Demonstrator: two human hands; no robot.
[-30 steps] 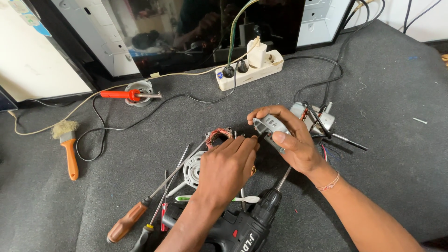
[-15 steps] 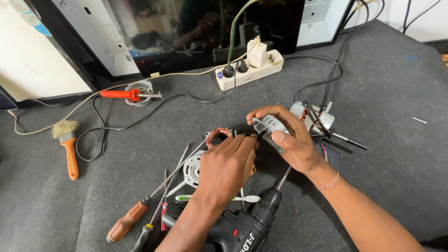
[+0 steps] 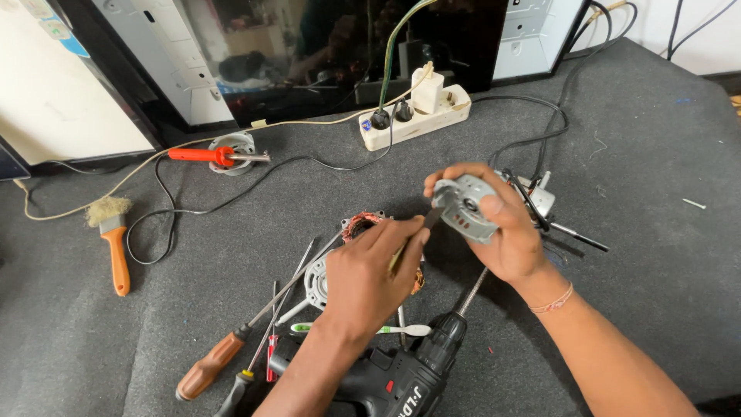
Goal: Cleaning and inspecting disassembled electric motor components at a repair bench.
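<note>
Head cam looking down at a grey felt-covered bench, pretty cluttered. Right hand has its fingers wrapped tight around a small grey metal motor housing, held up off the bench a bit right of centre, with black wires trailing off it to the right. Left hand is pinched shut on a thin tool, tip pressed against the near-left edge of that housing; can't tell exactly what kind of tool it is, the hand hides most of it.

Under the left hand sits a copper-wound stator and a white round plastic part, both on the bench. Near side: a black cordless drill with its bit pointing up toward the right wrist, a toothbrush just beside it, and a wooden-handled screwdriver plus a couple of thinner drivers fanned out to the left.

Far left there's an orange-handled brush. Further back, a red soldering iron on its stand, and a white power strip with plugs in it, right in front of a dark glossy panel.
</note>
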